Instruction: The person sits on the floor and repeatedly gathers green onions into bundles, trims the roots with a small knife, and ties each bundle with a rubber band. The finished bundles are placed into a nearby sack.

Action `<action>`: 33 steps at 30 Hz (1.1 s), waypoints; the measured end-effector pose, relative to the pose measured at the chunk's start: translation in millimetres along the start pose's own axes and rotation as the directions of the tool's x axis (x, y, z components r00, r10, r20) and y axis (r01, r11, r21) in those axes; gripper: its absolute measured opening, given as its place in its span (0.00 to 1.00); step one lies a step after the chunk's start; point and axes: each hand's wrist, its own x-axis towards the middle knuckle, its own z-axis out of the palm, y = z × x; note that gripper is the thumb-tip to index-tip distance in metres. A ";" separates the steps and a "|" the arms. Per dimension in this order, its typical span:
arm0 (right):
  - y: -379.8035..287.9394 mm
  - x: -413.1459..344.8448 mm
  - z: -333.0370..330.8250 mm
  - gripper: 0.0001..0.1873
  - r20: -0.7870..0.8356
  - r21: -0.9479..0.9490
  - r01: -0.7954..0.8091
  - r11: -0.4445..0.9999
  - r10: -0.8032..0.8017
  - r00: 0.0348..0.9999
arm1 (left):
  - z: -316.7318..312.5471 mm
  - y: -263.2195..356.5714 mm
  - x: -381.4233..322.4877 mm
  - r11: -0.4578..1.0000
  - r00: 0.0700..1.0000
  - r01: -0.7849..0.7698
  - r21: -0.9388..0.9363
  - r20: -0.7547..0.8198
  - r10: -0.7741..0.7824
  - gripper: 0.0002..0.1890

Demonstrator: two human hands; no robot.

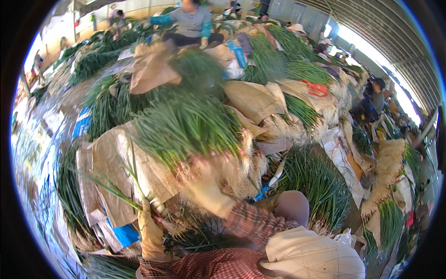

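Note:
My left hand point(150, 212), in a pale yellow glove, grips a few green onion stalks point(122, 195) by their lower part, leaves towards the upper left, stringy roots to the lower right. My right hand point(205, 195), gloved and blurred, is at the pale roots of a large pile of green onions point(188, 122); whether its fingers hold any of them cannot be made out. This pile lies before me beside brown woven sacking point(118, 164), its leaves pointing away from me.
More green onion bundles point(313, 185) lie to the right. Past the pile, a person point(191, 24) in teal sleeves sits among sacks and onions. Other people are further back. A blue plastic piece point(123, 233) lies beside my left forearm. My knee point(292, 209) is right of the pile.

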 end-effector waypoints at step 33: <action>-43.8 4.4 -67.8 0.17 -0.441 -0.003 -0.006 1.000 0.005 0.897 | 9.3 7.5 -14.4 0.970 0.983 0.156 -0.186 0.128 -0.134 0.22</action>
